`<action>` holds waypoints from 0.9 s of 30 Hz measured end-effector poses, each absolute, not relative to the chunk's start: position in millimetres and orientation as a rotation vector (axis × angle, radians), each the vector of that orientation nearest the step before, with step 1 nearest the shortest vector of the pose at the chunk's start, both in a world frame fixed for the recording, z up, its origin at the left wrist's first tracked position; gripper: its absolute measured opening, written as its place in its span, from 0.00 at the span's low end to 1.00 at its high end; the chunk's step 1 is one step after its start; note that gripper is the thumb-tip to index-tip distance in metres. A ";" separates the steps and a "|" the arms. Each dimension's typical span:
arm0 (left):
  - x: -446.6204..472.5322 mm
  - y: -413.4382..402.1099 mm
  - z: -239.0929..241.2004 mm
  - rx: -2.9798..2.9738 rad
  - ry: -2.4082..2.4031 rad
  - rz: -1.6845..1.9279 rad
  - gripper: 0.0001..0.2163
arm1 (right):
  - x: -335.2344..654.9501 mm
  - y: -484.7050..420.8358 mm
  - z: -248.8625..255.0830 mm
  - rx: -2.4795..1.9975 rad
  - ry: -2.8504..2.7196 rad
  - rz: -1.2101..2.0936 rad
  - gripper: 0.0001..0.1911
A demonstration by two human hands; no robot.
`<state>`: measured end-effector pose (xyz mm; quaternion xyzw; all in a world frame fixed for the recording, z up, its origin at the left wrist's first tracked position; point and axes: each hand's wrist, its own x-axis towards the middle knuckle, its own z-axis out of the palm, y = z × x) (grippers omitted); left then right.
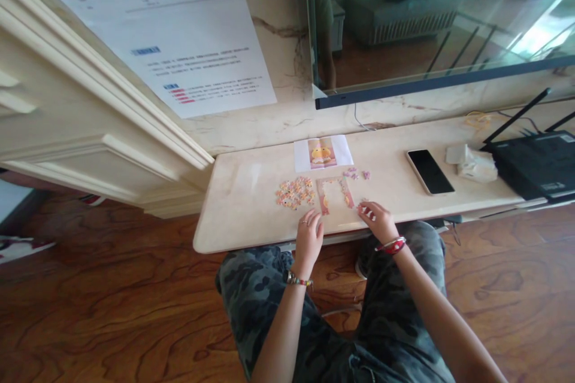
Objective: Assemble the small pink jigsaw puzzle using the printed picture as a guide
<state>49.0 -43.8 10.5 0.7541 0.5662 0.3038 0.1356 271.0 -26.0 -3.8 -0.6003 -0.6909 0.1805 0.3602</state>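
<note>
A jigsaw puzzle frame of joined pinkish border pieces lies on the cream countertop, its middle bare and its lower side without pieces. My left hand is at the frame's lower left corner, fingers loosely bent and apart, with nothing visible in them. To the right of the frame, my right hand has its fingers curled together at what looks like a small puzzle piece, partly hidden by the fingertips. A heap of loose puzzle pieces spreads left of the frame. Several purplish pieces sit above its right corner.
Behind the frame lies a printed picture sheet with a yellow figure. A phone, a white tissue pack and a black router stand to the right. A television hangs above the countertop.
</note>
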 end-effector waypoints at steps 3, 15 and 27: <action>58.2 -38.4 16.0 2.215 1.608 0.856 0.13 | 252.2 -29.8 -6.7 -1.542 -1.806 0.472 0.12; 84.6 -31.7 13.5 2.353 1.534 0.740 0.12 | 260.5 -16.6 -13.8 -1.367 -1.881 0.525 0.11; 100.6 -17.6 26.3 2.399 1.445 0.566 0.14 | 269.7 -8.1 -17.4 -1.361 -1.896 0.424 0.10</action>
